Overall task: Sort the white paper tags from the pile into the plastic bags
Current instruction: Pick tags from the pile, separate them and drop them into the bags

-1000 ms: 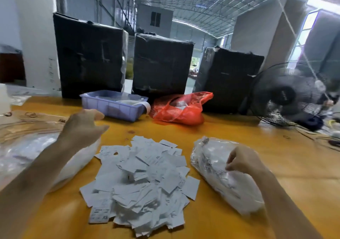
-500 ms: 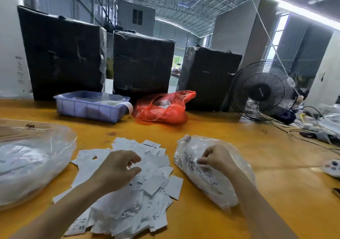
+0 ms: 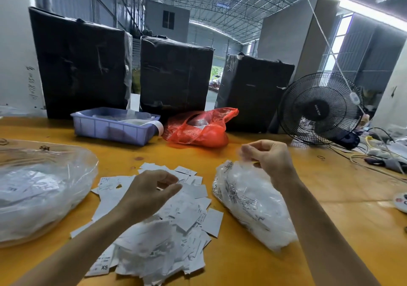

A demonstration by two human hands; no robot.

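Note:
A pile of white paper tags (image 3: pixel 189 217) lies on the orange table in front of me, some printed "XS". My left hand (image 3: pixel 152 194) hovers just over the pile's upper part, fingers curled and apart, with no tag visibly between them. To the right lies a clear plastic bag (image 3: pixel 248 204) stuffed with white tags. My right hand (image 3: pixel 269 156) is raised above its far end and pinches the bag's thin edge between thumb and fingers. A larger clear plastic bag (image 3: pixel 44 195) holding tags sits at the left.
A purple tray (image 3: pixel 110 128) and a red plastic bag (image 3: pixel 198 131) sit behind the pile, in front of three black wrapped boxes (image 3: pixel 174 74). A black fan (image 3: pixel 319 109) stands at the back right, with cables (image 3: pixel 374 155) strewn beside it.
My right hand has risen off the right bag, lifting its edge. My left hand moved from the left bag onto the pile and now sits slightly raised over it.

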